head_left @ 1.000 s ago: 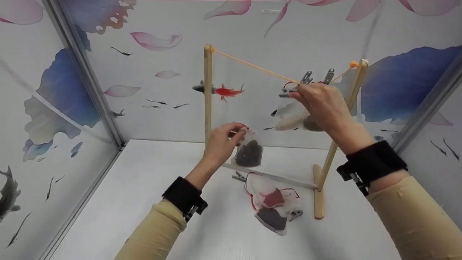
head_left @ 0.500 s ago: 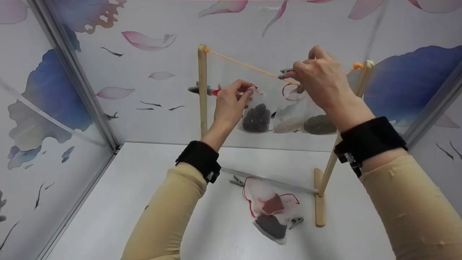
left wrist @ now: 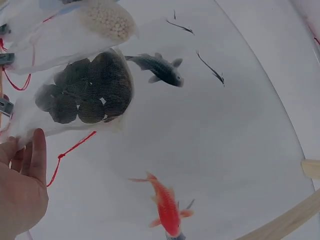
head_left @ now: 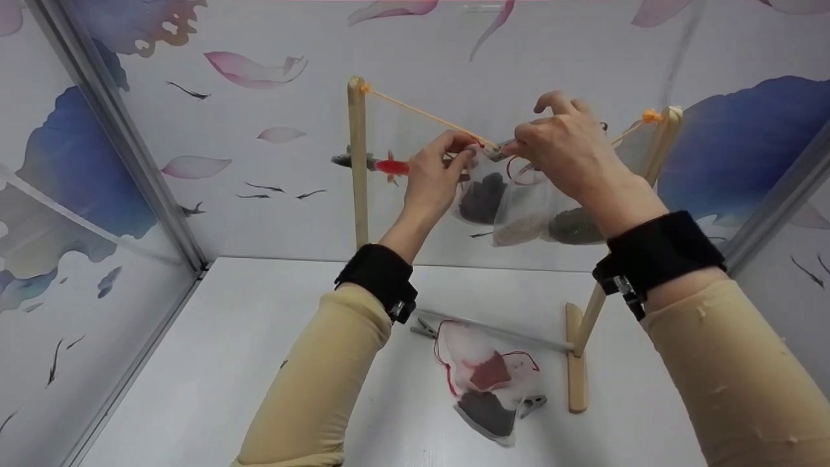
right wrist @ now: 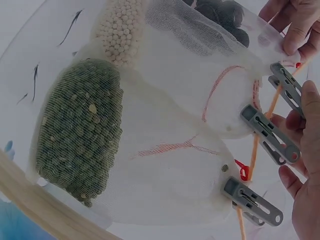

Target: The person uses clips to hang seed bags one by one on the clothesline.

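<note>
My left hand (head_left: pixel 433 174) pinches the top edge of a white mesh drawstring bag (left wrist: pixel 92 90) filled with dark, roundish pieces. It holds the bag up against the orange cord (head_left: pixel 421 115). In the right wrist view, my right hand (right wrist: pixel 309 155) grips a grey clothespin (right wrist: pixel 289 87) whose jaws are at the cord by the bag's top corner; whether they bite the mesh is unclear. Beside it, a bag of pale beans (right wrist: pixel 120 32) and a bag of green beans (right wrist: pixel 80 130) hang from the cord, each under its own grey clothespin (right wrist: pixel 254 201).
Two wooden posts (head_left: pixel 358 168) carry the cord, joined low down by a pale rod (head_left: pixel 506 324). On the white table lie mesh bags with reddish contents (head_left: pixel 491 371) and dark contents (head_left: pixel 486 412), plus loose clothespins (head_left: pixel 425 329). Printed panels (head_left: pixel 259 214) stand behind and at the sides.
My left hand has raised the bag of dark pieces from low near the table to the cord and moved it right. My right hand has brought a clothespin left along the cord to that bag's top.
</note>
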Available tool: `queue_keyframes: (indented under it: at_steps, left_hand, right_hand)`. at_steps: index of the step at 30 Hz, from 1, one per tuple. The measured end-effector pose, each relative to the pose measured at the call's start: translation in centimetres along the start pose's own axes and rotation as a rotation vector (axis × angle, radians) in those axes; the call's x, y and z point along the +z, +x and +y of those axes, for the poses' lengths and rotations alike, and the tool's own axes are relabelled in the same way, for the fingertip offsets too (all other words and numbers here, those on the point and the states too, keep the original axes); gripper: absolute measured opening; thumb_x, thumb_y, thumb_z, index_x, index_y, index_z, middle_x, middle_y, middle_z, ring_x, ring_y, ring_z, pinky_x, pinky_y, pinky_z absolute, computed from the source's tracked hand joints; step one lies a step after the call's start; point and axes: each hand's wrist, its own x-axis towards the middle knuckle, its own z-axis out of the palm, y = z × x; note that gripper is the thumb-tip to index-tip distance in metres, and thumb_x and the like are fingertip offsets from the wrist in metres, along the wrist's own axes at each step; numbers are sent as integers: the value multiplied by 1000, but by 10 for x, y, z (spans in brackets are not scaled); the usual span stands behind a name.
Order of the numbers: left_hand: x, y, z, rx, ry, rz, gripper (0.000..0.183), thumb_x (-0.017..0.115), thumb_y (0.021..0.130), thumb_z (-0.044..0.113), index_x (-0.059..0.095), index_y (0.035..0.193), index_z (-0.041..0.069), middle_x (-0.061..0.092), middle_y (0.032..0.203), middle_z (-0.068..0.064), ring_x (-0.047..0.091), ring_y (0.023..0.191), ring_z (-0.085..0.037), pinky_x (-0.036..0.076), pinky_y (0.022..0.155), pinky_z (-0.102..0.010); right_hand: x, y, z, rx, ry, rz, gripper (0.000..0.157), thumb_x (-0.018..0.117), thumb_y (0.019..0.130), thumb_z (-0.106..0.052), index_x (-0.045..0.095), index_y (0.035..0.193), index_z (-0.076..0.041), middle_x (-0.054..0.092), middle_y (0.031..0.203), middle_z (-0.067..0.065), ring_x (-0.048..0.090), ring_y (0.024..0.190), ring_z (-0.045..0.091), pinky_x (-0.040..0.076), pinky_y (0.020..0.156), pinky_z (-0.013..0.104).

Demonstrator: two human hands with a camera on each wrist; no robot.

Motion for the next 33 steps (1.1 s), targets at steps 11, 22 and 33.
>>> queue_keyframes:
  at_steps: [11,22,33]
  left_hand:
    - [0,-2,-2,-83,-273,-67,19,55,102,11,60,120,9,64,118,-9,68,106,-19,59,88,-27]
    - [3,-3,2,-153,-362,-141,21,54,103,12,57,124,10,62,119,-9,67,112,-19,57,92,-27]
    - [4,-2,6,-84,-93,-164,23,62,99,18,66,120,8,66,116,-8,65,105,-15,56,92,-22]
  right_hand:
    - [-8,-3,1,40,53,-58,31,60,97,-29,71,88,-2,72,79,16,58,109,40,46,87,56]
    - [-4,-6,0,75,99,-69,33,58,99,-30,69,89,-1,72,84,19,59,105,41,46,89,58]
    - [-4,-10,1,60,93,-40,31,60,99,-28,69,87,-1,72,84,18,60,102,40,46,87,56]
